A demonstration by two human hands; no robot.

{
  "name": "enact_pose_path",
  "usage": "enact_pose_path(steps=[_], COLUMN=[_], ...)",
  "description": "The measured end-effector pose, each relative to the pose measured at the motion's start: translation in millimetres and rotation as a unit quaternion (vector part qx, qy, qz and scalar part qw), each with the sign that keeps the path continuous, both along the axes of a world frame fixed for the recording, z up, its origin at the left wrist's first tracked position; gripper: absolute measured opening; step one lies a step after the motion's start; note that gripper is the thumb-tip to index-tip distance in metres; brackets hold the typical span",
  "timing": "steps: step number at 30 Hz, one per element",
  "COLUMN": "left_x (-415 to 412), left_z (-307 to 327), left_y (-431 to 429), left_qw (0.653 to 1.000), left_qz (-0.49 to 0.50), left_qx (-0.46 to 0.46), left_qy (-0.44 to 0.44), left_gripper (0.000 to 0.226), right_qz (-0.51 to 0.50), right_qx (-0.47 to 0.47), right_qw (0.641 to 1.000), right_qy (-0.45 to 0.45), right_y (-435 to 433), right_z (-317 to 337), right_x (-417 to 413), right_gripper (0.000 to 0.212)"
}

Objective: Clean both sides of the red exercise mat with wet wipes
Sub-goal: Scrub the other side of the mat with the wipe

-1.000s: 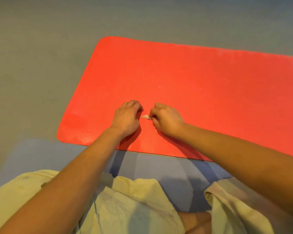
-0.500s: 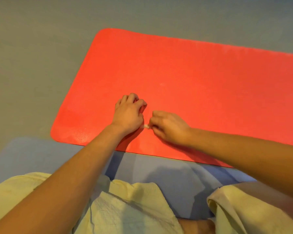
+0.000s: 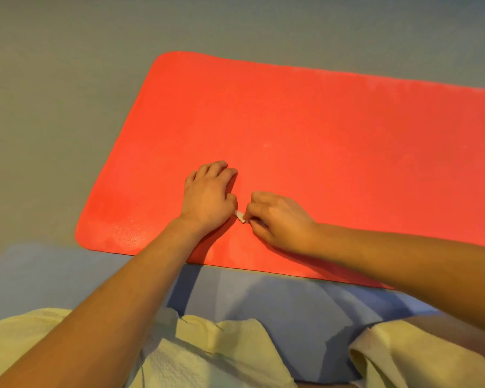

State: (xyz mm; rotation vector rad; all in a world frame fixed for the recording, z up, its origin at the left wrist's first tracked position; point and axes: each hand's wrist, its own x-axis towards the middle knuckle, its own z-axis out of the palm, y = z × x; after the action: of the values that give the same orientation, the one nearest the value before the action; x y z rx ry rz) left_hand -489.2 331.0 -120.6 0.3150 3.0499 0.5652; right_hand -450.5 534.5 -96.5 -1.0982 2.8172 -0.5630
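Lying on the floor: red exercise mat [image 3: 319, 130], flat, rounded corners, long side running out of view at the right; surface at the near-left corner pebbled, with a paler sheen
left hand [image 3: 207, 200]: on the mat close to its near edge, palm down, fingers curled under, knuckles up; thumb side touching the white scrap [image 3: 241, 217]; whether the thumb clamps it cannot be told
right hand [image 3: 280, 219]: just beside the left, low on the mat, fingers curled; thumb and fingertips pinching the right end of the scrap
white scrap: small, pale, crumpled; bridging the narrow gap between the two hands, down at the mat surface
grey floor [image 3: 53, 79]: around the far and left sides of the mat
blue surface [image 3: 277, 303]: under the person, meeting the near edge of the mat
pale yellow fabric [image 3: 221, 354]: over both thighs, bottom of view
forearms [image 3: 123, 298]: bare, both reaching forward across the blue surface onto the mat
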Motion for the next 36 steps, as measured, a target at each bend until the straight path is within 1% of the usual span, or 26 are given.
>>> enact_pose_path(steps=[3,7,9,11,14,17,20,23,26,28,30,33,35,36], left_x=[-1,-1,-1,-1,-2,-4,-7,-10,-11,-10,-9,-14,-26,-33], left_z=[-2,-4,-3,-2,0,-1,-2,-6,-9,-9,-8,-4,-2,-2], left_y=[2,1,1,0,0,1,2,0,-1,-1,-2,-1,1,2], left_qw=[1.0,0.999,0.999,1.0,0.999,0.999,1.0,0.999,0.999,0.999,0.999,0.999,0.999,0.999], left_qz=[0.0,-0.001,-0.001,-0.003,-0.005,-0.003,0.001,0.004,0.001,-0.002,-0.003,-0.011,-0.015,-0.012], left_qx=[-0.007,-0.019,-0.023,-0.024,-0.028,-0.027,-0.018,-0.008,-0.008,-0.014,-0.021,-0.028,-0.037,-0.04], left_qy=[0.022,0.028,0.025,0.02,0.016,0.019,0.021,0.033,0.043,0.04,0.04,0.041,0.036,0.032], left_gripper=[0.066,0.067,0.066,0.067,0.069,0.068,0.062,0.052,0.044,0.045,0.047,0.051,0.058,0.06], right_qz=[-0.011,-0.136,-0.174,-0.191,-0.167,-0.084,-0.022,-0.048,-0.133,-0.171,-0.186,-0.167,-0.114,-0.091], right_qx=[0.014,0.031,0.041,0.047,0.029,0.015,0.026,0.034,0.049,0.063,0.064,0.039,0.03,0.028], right_qw=[1.0,0.989,0.983,0.979,0.984,0.995,0.997,0.995,0.986,0.98,0.977,0.981,0.989,0.992], right_qy=[0.022,0.049,0.047,0.05,0.056,0.055,0.063,0.076,0.088,0.082,0.084,0.087,0.086,0.084], right_y=[-2,-9,-11,-14,-13,-3,5,5,2,-4,-10,-8,-1,3], right_z=[-3,-6,-2,1,-1,-5,-5,-8,-8,-5,-3,-5,-8,-10], right_x=[-40,-120,-144,-149,-121,-83,-77,-114,-166,-184,-183,-156,-134,-125], right_gripper=[0.015,0.019,0.02,0.02,0.019,0.014,0.011,0.011,0.015,0.015,0.013,0.018,0.021,0.017])
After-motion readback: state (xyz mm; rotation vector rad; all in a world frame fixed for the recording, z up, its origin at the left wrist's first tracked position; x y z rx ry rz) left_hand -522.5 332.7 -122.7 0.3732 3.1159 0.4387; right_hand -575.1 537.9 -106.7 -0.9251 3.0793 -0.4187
